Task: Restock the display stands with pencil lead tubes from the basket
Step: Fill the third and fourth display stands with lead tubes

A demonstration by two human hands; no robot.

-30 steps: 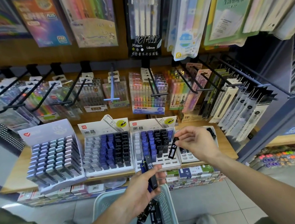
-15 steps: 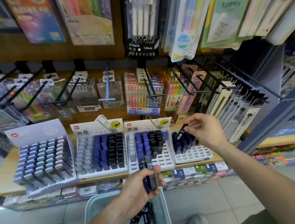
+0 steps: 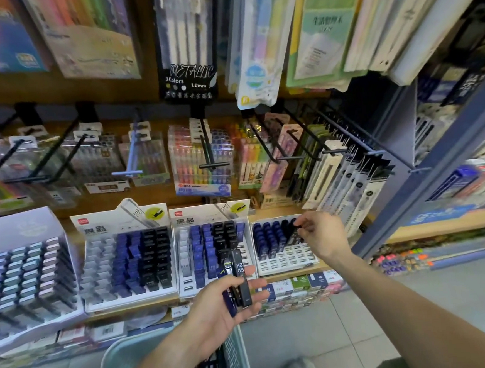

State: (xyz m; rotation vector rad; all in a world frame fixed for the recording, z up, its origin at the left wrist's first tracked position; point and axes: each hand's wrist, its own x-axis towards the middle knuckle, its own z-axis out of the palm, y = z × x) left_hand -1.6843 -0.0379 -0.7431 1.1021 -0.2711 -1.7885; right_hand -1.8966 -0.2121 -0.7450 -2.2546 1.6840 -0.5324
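Observation:
My left hand [image 3: 216, 308] grips a small bundle of black and blue pencil lead tubes [image 3: 238, 274], one marked HB 0.5, above the pale green basket [image 3: 124, 358]. More tubes lie in the basket under my forearm. My right hand [image 3: 323, 232] reaches over the rightmost white display stand [image 3: 284, 257] and pinches the top of a black tube [image 3: 294, 227] that stands in its back rows beside blue tubes. Two more white stands [image 3: 130, 291] [image 3: 188, 281] hold blue and black tubes with open slots on their left.
A purple stand [image 3: 25, 273] full of tubes sits at the far left of the wooden shelf [image 3: 427, 228]. Black hooks [image 3: 209, 151] with pen packs jut out above the stands. Small boxes [image 3: 298, 285] line the lower shelf. A blue-grey upright [image 3: 427, 186] stands at right.
My right hand has carried the black tube from the third stand rightward and set it down into the rightmost stand. The left hand has kept its bundle near the basket.

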